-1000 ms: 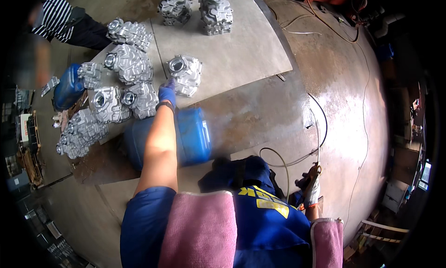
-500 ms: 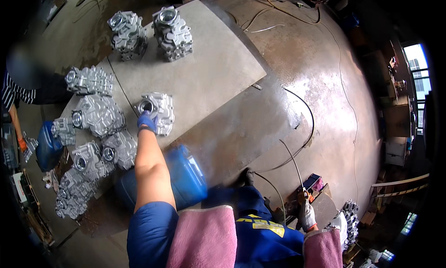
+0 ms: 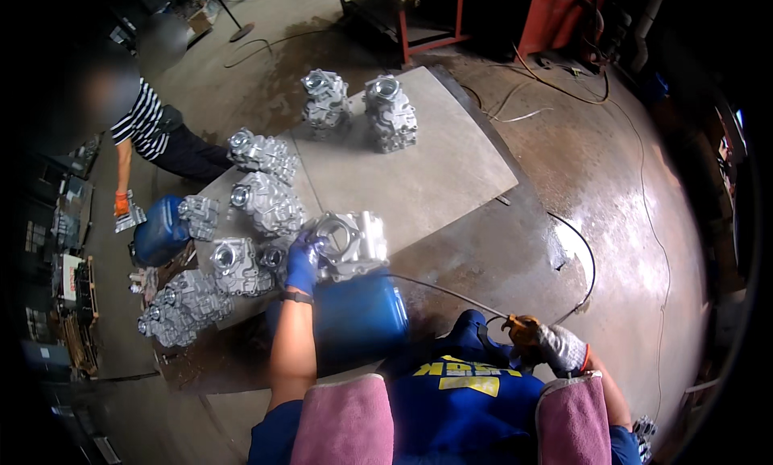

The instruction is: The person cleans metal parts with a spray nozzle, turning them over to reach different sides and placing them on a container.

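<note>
My left hand (image 3: 303, 265), in a blue glove, grips the left side of a silvery cast-metal housing (image 3: 366, 243) with a large round bore. The housing is held up toward me, above a blue plastic drum (image 3: 362, 316). My right hand (image 3: 564, 348), in a pale knitted glove, is closed round an orange-brown air blow gun (image 3: 523, 330). Its long thin tube points left, the tip close below the housing's right side. Several similar housings (image 3: 270, 203) crowd the left part of the grey board (image 3: 435, 167); two stand upright at its far side.
At far left a person in a striped top (image 3: 149, 123) holds a small metal part (image 3: 130, 215) in an orange glove, beside another blue drum (image 3: 161, 227). A dark hose (image 3: 594, 260) loops over the wet floor at right. Red metal framework (image 3: 555, 22) stands at the back.
My left hand has lifted the housing off the board and brought it nearer. The blow gun has moved up, its tube swinging left toward the housing. The view has shifted.
</note>
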A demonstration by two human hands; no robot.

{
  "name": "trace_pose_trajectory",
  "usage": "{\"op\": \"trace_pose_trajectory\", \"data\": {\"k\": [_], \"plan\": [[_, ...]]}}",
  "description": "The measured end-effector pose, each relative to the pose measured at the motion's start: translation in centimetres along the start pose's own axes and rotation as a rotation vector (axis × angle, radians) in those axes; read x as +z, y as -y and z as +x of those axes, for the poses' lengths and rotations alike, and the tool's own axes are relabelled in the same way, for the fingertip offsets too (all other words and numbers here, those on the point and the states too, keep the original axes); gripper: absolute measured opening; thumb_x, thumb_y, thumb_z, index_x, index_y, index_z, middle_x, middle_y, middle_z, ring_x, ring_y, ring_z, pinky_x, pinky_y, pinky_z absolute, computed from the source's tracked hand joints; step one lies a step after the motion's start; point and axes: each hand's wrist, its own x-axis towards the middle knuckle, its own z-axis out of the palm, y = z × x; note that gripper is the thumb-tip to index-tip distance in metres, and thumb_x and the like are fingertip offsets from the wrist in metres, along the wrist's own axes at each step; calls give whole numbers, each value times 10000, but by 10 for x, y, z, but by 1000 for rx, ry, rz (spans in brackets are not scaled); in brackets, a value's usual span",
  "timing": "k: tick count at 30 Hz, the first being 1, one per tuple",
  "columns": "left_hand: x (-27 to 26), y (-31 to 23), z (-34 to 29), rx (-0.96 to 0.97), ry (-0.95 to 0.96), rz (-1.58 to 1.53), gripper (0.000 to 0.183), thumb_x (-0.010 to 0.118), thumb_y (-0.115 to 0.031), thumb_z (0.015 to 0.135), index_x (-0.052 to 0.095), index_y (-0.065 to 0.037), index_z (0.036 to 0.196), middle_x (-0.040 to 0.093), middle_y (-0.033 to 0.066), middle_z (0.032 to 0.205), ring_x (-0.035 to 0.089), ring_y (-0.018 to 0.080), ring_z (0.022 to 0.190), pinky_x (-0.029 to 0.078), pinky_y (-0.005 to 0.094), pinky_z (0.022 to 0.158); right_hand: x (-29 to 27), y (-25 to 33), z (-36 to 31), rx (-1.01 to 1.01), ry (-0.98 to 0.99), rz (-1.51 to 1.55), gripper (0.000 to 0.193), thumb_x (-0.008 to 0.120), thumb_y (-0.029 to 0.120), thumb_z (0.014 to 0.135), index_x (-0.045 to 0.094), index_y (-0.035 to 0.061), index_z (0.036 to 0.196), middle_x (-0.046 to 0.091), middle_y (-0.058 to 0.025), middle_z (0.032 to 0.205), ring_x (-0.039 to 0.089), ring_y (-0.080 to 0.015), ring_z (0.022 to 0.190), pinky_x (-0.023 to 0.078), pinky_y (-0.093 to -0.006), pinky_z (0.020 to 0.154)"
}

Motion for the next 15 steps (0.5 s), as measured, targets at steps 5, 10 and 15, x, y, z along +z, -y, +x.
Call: {"op": "trace_pose_trajectory", "data": {"k": [5, 10, 15], "plan": [[-43, 63, -63, 54, 100, -324, 515, 621, 73, 752, 561, 6, 1259, 681, 106, 990, 659, 189, 778, 551, 290, 691, -28, 24, -1, -174, 63, -359, 791, 488, 687, 865, 522, 11, 1277, 663, -144, 989, 689, -222, 724, 561, -339, 680], [-85, 167, -95, -76, 184, -488, 368, 632, -26, 827, 607, 13, 1192, 673, 138, 1065, 645, 198, 921, 531, 291, 753, -23, 32, -3, -280, -18, -534, 780, 417, 694, 894, 638, -48, 989, 644, -101, 598, 653, -180, 601, 487, -289, 603], [-64, 160, -175, 115, 147, 321, 291, 618, -130, 887, 628, -46, 1165, 674, 103, 1035, 641, 196, 891, 518, 308, 801, -15, 16, -5, -319, 50, -787, 709, 399, 624, 941, 648, -38, 981, 661, -134, 672, 646, -181, 636, 499, -310, 645]]}}
